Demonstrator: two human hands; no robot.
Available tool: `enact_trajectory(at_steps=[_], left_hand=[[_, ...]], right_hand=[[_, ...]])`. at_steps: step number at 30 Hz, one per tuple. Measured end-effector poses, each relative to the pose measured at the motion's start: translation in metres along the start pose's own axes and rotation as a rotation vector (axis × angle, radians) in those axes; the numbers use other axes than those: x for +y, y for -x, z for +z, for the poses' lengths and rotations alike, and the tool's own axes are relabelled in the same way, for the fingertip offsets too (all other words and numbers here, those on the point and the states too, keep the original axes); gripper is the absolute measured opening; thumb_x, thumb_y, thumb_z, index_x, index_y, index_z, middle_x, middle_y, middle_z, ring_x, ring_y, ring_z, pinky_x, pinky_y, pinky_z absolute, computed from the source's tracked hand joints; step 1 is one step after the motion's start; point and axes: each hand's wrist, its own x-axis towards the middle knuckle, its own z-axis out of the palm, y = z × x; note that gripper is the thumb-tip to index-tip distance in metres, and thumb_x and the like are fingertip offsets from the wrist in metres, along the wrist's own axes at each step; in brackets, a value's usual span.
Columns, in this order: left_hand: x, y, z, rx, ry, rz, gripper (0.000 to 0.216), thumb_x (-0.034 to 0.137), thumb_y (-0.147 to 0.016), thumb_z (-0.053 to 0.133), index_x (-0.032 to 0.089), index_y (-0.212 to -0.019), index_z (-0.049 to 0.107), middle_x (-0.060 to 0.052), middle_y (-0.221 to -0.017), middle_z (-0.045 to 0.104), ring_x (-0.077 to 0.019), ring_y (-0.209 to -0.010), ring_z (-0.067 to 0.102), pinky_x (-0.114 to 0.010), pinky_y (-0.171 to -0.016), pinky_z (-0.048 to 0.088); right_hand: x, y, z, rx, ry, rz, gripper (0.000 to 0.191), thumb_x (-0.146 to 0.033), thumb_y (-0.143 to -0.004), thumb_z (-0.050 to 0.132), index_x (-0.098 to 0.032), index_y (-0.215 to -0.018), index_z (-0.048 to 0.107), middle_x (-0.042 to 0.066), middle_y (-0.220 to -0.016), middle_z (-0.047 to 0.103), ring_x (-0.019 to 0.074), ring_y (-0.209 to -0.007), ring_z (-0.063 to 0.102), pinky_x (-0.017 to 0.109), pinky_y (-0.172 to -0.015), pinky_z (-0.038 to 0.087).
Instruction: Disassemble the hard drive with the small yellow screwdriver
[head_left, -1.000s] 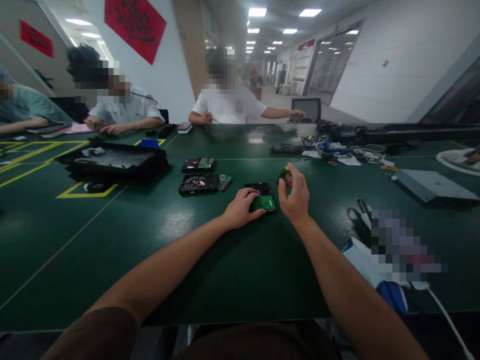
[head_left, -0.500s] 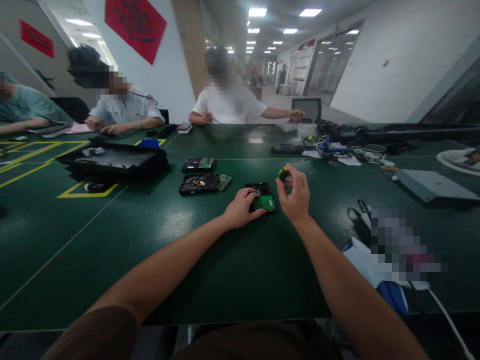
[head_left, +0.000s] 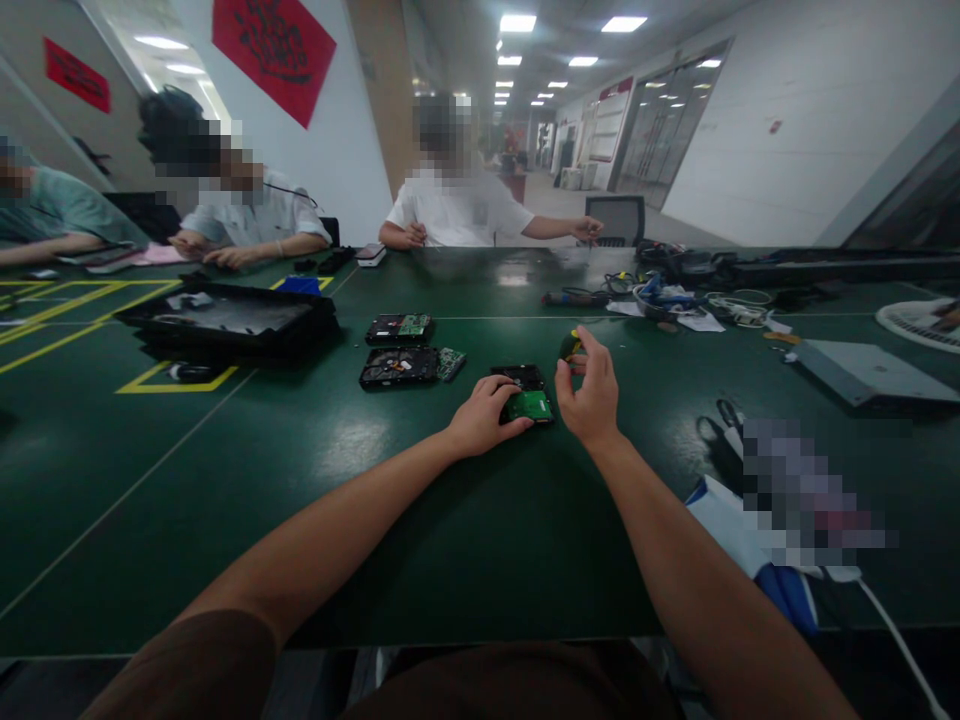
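A black hard drive (head_left: pixel 526 392) with a green circuit board on top lies on the dark green table (head_left: pixel 375 480) in front of me. My left hand (head_left: pixel 484 417) rests on its near left corner, fingers curled over the board's edge. Just to the right, my right hand (head_left: pixel 591 390) is closed around a screwdriver (head_left: pixel 569 346) with a yellow and black handle, held upright beside the drive.
Two more opened hard drives (head_left: pixel 409 352) lie to the left, with a black tray (head_left: pixel 225 320) beyond them. Cables and tools (head_left: pixel 660 295) are at the back right, scissors (head_left: pixel 720 415) and a grey box (head_left: pixel 862 370) to the right. Three people sit across the table.
My right hand's fingers have closed on the screwdriver handle and turned it slightly. The left hand and the drive have stayed put.
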Motion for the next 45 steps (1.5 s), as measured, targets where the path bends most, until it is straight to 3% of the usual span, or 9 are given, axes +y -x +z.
enact_trajectory(at_steps=[14,31,40,45], left_hand=[[0.0019,0.0003,-0.0013,0.002,0.002,0.0,0.06,0.058,-0.09,0.072,0.023,-0.138,0.061,-0.014,-0.146,0.053,-0.034,-0.142,0.046,-0.053,-0.119,0.046],[0.0002,0.0002,-0.0005,0.0,-0.005,0.001,0.06,0.057,-0.091,0.072,0.023,-0.138,0.06,-0.014,-0.146,0.053,-0.0336,-0.143,0.046,-0.053,-0.119,0.045],[0.0005,0.0008,-0.0005,0.008,-0.019,0.008,0.058,0.056,-0.091,0.071,0.022,-0.137,0.06,-0.014,-0.144,0.054,-0.0329,-0.142,0.046,-0.052,-0.121,0.044],[0.0016,0.0008,-0.0011,0.002,-0.011,-0.003,0.059,0.056,-0.091,0.072,0.023,-0.137,0.06,-0.014,-0.144,0.054,-0.0333,-0.142,0.046,-0.053,-0.12,0.045]], right_hand=[[0.0025,0.0001,0.0009,0.008,0.025,0.011,0.059,-0.033,-0.099,0.059,-0.027,-0.155,0.04,0.014,-0.13,0.057,0.0238,-0.093,0.065,0.045,-0.076,0.067],[0.0001,-0.0007,-0.0017,-0.034,0.058,-0.014,0.059,-0.032,-0.104,0.05,-0.027,-0.161,0.036,0.014,-0.138,0.061,0.0264,-0.106,0.068,0.05,-0.093,0.064],[-0.0005,-0.0006,-0.0008,0.026,0.031,0.006,0.054,-0.035,-0.102,0.056,-0.027,-0.154,0.044,0.013,-0.126,0.063,0.0242,-0.094,0.068,0.045,-0.082,0.066],[0.0005,-0.0006,-0.0003,0.018,0.024,-0.002,0.055,-0.03,-0.103,0.052,-0.027,-0.156,0.041,0.014,-0.135,0.061,0.0246,-0.099,0.07,0.047,-0.088,0.066]])
